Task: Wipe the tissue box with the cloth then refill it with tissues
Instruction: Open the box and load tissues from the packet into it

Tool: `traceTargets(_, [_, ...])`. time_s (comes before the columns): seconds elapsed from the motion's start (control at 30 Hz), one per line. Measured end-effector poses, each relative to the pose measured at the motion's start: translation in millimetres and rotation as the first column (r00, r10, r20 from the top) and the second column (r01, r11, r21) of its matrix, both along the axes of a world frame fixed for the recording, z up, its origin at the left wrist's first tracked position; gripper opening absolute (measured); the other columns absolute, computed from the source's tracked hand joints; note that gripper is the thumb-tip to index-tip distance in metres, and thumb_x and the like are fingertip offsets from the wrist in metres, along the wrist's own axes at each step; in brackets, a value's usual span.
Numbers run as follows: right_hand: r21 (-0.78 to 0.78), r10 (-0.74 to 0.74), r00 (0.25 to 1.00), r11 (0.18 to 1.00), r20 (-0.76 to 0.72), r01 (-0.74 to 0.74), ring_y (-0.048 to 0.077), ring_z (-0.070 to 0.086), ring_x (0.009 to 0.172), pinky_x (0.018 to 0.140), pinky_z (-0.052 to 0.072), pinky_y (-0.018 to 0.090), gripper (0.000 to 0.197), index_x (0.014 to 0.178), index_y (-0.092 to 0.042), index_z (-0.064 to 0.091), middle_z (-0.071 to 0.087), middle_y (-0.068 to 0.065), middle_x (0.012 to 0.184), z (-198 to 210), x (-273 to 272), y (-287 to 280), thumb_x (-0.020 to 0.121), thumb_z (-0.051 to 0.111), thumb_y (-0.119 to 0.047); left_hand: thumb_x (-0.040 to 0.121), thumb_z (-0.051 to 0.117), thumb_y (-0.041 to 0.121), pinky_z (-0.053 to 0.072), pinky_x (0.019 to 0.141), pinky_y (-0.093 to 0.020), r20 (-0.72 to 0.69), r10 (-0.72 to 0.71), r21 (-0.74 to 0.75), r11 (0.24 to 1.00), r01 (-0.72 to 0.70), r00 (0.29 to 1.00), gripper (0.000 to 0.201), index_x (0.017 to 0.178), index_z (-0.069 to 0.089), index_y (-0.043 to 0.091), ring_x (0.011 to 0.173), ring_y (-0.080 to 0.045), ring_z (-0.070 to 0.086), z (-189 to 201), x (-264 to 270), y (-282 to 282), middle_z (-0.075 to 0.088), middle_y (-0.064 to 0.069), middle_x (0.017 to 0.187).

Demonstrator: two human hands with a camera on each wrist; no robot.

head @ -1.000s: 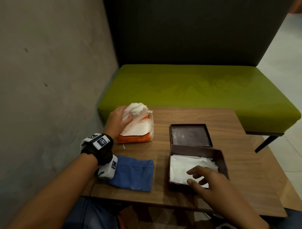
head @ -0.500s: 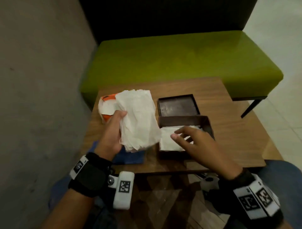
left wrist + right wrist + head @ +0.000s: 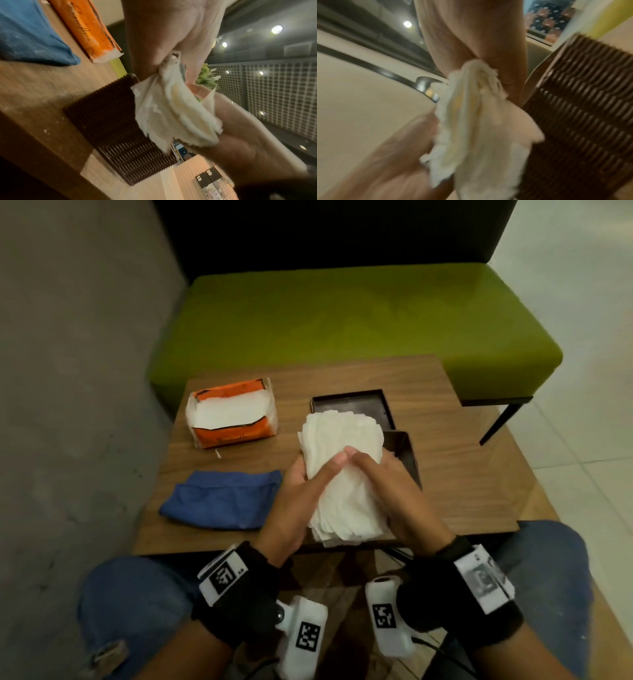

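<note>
Both hands hold a thick stack of white tissues [image 3: 342, 446] between them, above the near part of the open brown tissue box [image 3: 406, 455]. My left hand [image 3: 298, 491] grips the stack's left side with its thumb on top. My right hand [image 3: 390, 487] grips the right side, and the two thumbs meet on top. The stack hides most of the box's inside. The box's lid [image 3: 382, 409] lies flat just behind it. In the wrist views the tissues [image 3: 171, 115] [image 3: 479, 128] hang beside the box's ribbed wall [image 3: 111, 121] [image 3: 582, 108]. The blue cloth [image 3: 222, 498] lies folded at the left.
An opened orange tissue pack [image 3: 233, 416] with white tissues showing sits at the back left of the small wooden table [image 3: 462, 474]. A green bench [image 3: 342, 320] stands behind the table, a grey wall runs along the left, and my knees are under the near edge.
My left hand pulled the tissue stack out of the orange pack and carried it right, over the box. My right hand left the tissues in the box and took the stack's other side.
</note>
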State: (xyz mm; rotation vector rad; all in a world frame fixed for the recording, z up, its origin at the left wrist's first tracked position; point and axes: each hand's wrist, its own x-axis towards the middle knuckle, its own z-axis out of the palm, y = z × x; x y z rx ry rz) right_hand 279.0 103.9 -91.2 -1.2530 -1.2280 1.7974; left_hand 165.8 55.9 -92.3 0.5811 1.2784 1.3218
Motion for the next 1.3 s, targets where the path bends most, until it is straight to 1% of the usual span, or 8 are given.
traceTargets(0.13, [-0.047, -0.034, 0.998, 0.998, -0.051, 0.032, 0.016, 0.07, 0.094, 0.071, 0.056, 0.027, 0.03, 0.123, -0.021, 0.058, 0.071, 0.0, 0.107, 4.0, -0.2, -0.5, 0.096, 0.053, -0.032, 0.088, 0.06, 0.033, 0.056, 0.084, -0.034, -0.114, 0.027, 0.007, 1.0, -0.026, 0.993, 0.016, 0.104, 0.059, 0.032, 0.096, -0.014, 0.068, -0.4, 4.4, 1.8, 0.07, 0.002, 0.105])
traceTargets(0.4, [-0.057, -0.045, 0.998, 0.997, -0.052, 0.042, 0.025, 0.071, 0.09, 0.073, 0.06, 0.036, 0.02, 0.109, -0.012, 0.063, 0.072, 0.014, 0.102, 10.5, 3.4, -7.0, 0.089, 0.061, -0.012, 0.09, 0.058, 0.027, 0.055, 0.069, -0.017, -0.324, -0.15, -0.013, 0.988, 0.155, 0.934, 0.02, 0.109, 0.057, 0.024, 0.088, -0.006, 0.066, 8.7, 2.8, -1.1, 0.068, 0.004, 0.101])
traceTargets(0.57, [-0.118, -0.246, 0.927, 0.968, -0.283, 0.221, 0.024, 0.072, 0.091, 0.078, 0.06, 0.042, 0.022, 0.108, -0.015, 0.063, 0.074, 0.01, 0.104, 17.3, 10.2, -4.1, 0.088, 0.064, -0.007, 0.067, 0.079, 0.042, 0.052, 0.093, -0.041, -0.053, -0.072, 0.088, 0.993, 0.077, 0.996, 0.067, 0.126, 0.049, 0.032, 0.112, -0.018, 0.062, -1.7, -5.7, -14.9, 0.06, 0.002, 0.126])
traceTargets(0.67, [-0.159, -0.339, 0.819, 0.941, -0.463, 0.3, 0.024, 0.071, 0.099, 0.086, 0.057, 0.044, 0.027, 0.116, -0.011, 0.06, 0.073, 0.009, 0.108, 23.2, 8.9, -4.4, 0.089, 0.062, -0.006, 0.055, 0.086, 0.042, 0.05, 0.095, -0.034, 0.159, -0.09, 0.124, 0.99, 0.071, 0.983, 0.09, 0.133, 0.044, 0.023, 0.119, -0.018, 0.057, -6.3, -4.4, -23.1, 0.059, 0.0, 0.131])
traceTargets(0.73, [-0.176, -0.346, 0.787, 0.938, -0.511, 0.299, 0.027, 0.068, 0.106, 0.094, 0.053, 0.048, 0.034, 0.123, -0.007, 0.058, 0.07, 0.013, 0.115, 22.8, 4.7, -7.3, 0.089, 0.062, -0.006, 0.068, 0.081, 0.03, 0.051, 0.093, -0.032, 0.217, -0.095, 0.132, 0.989, 0.068, 0.972, 0.077, 0.134, 0.043, 0.017, 0.12, -0.019, 0.057, -5.7, 2.0, -27.4, 0.06, -0.003, 0.13])
traceTargets(0.9, [-0.123, -0.261, 0.842, 0.965, -0.472, 0.231, 0.028, 0.064, 0.113, 0.096, 0.052, 0.045, 0.044, 0.131, -0.007, 0.054, 0.066, 0.013, 0.123, 20.9, 11.1, -12.0, 0.088, 0.063, -0.012, 0.086, 0.058, 0.009, 0.051, 0.095, -0.038, 0.131, 0.097, 0.109, 0.988, -0.111, 0.987, 0.043, 0.129, 0.05, 0.011, 0.112, -0.021, 0.062, 1.3, -2.2, -23.6, 0.065, -0.007, 0.121])
traceTargets(1.13, [0.07, -0.148, 0.977, 0.985, -0.152, 0.16, 0.019, 0.068, 0.106, 0.094, 0.054, 0.045, 0.048, 0.127, -0.02, 0.056, 0.07, 0.002, 0.116, 21.2, 13.9, -13.3, 0.084, 0.069, -0.038, 0.079, 0.064, 0.042, 0.046, 0.1, -0.038, -0.188, 0.033, 0.035, 0.999, -0.027, 0.982, 0.058, 0.132, 0.047, 0.024, 0.112, -0.014, 0.061, 4.3, -13.2, -18.9, 0.063, 0.004, 0.123])
traceTargets(1.3, [0.08, -0.113, 0.99, 0.989, -0.089, 0.12, 0.014, 0.065, 0.096, 0.084, 0.056, 0.04, 0.023, 0.114, -0.028, 0.057, 0.067, -0.003, 0.108, 22.4, 25.1, -9.9, 0.092, 0.053, -0.021, 0.095, 0.047, 0.025, 0.046, 0.098, -0.036, -0.247, 0.028, 0.017, 1.0, -0.025, 0.969, 0.036, 0.13, 0.043, 0.027, 0.113, -0.017, 0.057, 8.8, -16.7, -12.7, 0.059, 0.001, 0.124])
